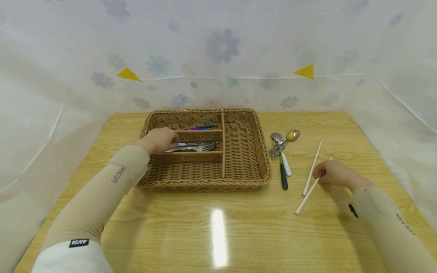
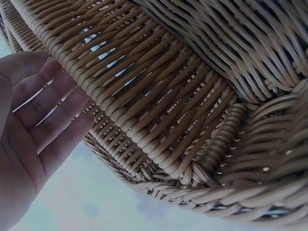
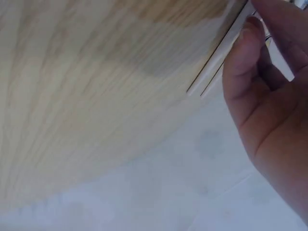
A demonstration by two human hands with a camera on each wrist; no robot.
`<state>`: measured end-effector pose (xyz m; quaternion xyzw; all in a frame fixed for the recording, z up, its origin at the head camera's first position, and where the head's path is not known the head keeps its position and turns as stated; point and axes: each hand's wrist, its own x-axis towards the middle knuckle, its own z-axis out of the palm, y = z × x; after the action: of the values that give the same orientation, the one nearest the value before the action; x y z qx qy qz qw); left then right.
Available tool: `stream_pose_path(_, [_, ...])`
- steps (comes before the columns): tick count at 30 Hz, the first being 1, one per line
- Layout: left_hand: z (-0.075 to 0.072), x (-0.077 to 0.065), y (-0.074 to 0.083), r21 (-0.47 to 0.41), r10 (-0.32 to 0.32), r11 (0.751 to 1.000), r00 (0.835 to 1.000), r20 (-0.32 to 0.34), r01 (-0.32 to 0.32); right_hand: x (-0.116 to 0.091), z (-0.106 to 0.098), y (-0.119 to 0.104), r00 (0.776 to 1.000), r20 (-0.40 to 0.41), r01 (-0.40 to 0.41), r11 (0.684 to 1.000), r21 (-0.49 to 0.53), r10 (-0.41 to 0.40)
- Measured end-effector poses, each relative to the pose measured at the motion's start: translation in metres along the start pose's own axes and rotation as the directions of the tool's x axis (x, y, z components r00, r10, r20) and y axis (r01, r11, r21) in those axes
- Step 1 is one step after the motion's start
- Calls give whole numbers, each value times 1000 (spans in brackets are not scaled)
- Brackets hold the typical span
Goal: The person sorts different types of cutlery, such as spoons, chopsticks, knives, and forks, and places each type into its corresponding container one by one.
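Note:
In the head view my left hand (image 1: 159,140) reaches into the middle left compartment of a wicker basket (image 1: 205,185). Its fingers are close to several forks (image 1: 205,146) lying there, one with a pale handle. The left wrist view shows that palm and its loosely extended fingers (image 2: 57,103), tips partly behind a woven divider (image 2: 125,118). At the right, my right hand (image 1: 334,175) pinches a pale chopstick (image 1: 307,199) between thumb and fingers, near its upper part. A second chopstick (image 1: 313,165) lies on the table just left of it.
Between basket and chopsticks lie several spoons: one white-handled (image 1: 286,163), one green-handled (image 1: 284,178), one gold-bowled (image 1: 293,135). An iridescent utensil (image 1: 203,128) lies in the basket's back left compartment. Floral curtains (image 1: 222,76) surround the wooden table (image 1: 170,227).

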<state>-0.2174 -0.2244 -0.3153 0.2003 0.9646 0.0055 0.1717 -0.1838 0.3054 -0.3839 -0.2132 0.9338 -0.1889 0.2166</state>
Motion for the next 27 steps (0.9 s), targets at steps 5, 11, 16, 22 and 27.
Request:
stream_pose_path(5, [-1, -1, 2, -10, 0, 1000, 1000, 3, 0, -2, 4, -3, 993, -53, 90, 981, -169, -101])
stream_pose_path(11, [-2, -3, 3, -17, 5, 1000, 1000, 0, -5, -4, 15, -7, 929, -136, 235, 832, -502, -344])
stream_pose_path(16, [-2, -5, 3, -13, -1, 1000, 1000, 0, 1, -5, 21, -8, 923, -156, 228, 826, -515, -352])
stream_pose_path(22, [-2, -5, 4, -13, -5, 1000, 1000, 1, 5, -8, 20, -10, 915, -209, 204, 843, -499, -345])
stream_pose_path(27, [-4, -5, 4, -17, 3, 1000, 1000, -1, -3, -9, 15, -12, 882, -255, 223, 827, -517, -397])
